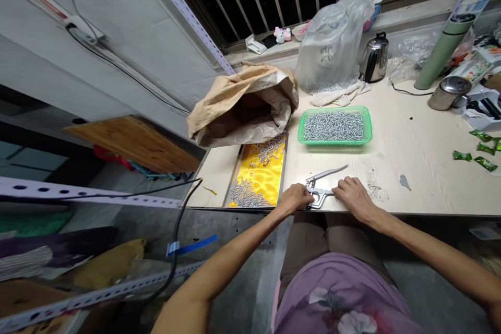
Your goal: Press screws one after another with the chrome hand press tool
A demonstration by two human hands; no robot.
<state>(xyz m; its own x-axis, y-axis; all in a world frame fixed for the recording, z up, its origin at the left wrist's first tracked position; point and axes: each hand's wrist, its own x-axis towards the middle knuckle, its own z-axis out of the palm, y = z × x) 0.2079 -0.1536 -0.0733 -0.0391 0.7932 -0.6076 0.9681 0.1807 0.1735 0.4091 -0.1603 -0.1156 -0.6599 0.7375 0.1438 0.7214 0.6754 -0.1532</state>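
Near the front edge of the table lies a silver metal pliers-like tool [321, 196] with a coil spring, its two handles spread apart. The fingers of my left hand [296, 197] are pinched at its head end; whether a small piece is also between them I cannot make out. My right hand [355, 198] grips the end of the lower handle, while the upper handle [327, 173] stands free. Left of my left hand, small silver metal pins [247, 194] lie in heaps on a yellow-lined tray [260, 169]. A green plastic basket [335, 142] full of similar pins stands beyond the tool.
A brown paper sack [242, 102] gapes behind the tray. Farther back stand a clear plastic bag [329, 52], a steel kettle [376, 57], a green flask [444, 55] and a steel mug [449, 93]. Green-wrapped sweets [485, 148] lie at right.
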